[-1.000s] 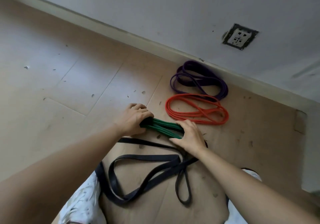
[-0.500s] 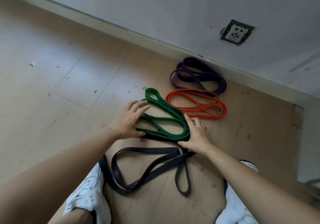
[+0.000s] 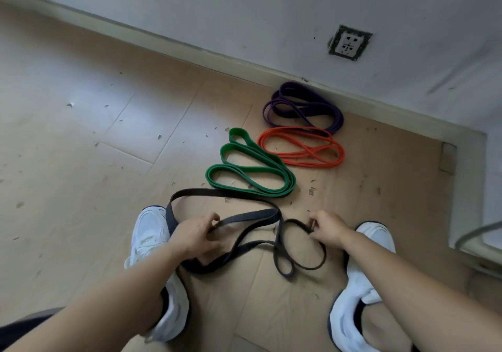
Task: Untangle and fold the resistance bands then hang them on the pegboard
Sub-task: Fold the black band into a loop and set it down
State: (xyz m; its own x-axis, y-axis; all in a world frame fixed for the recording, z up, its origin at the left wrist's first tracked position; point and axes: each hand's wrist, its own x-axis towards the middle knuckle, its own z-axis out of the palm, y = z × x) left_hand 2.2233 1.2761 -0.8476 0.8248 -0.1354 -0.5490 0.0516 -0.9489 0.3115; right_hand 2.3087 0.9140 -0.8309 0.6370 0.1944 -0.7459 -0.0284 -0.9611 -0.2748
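A black resistance band (image 3: 244, 245) lies tangled in loops on the wooden floor between my feet. My left hand (image 3: 194, 233) pinches one of its strands on the left. My right hand (image 3: 327, 228) grips a loop of the same band on the right. Beyond it the green band (image 3: 252, 172) lies folded in loops, with no hand on it. The orange band (image 3: 301, 147) and the purple band (image 3: 301, 105) lie coiled farther back near the wall. No pegboard is in view.
My two white shoes (image 3: 148, 232) (image 3: 358, 283) flank the black band, and one strand runs over the left shoe. A skirting board (image 3: 163, 40) and a wall with a socket (image 3: 349, 43) close off the back. A pale object (image 3: 478, 240) sits at the right edge.
Both hands let go of the green band, which now lies folded on the floor. They drew back toward me and took hold of the black band.
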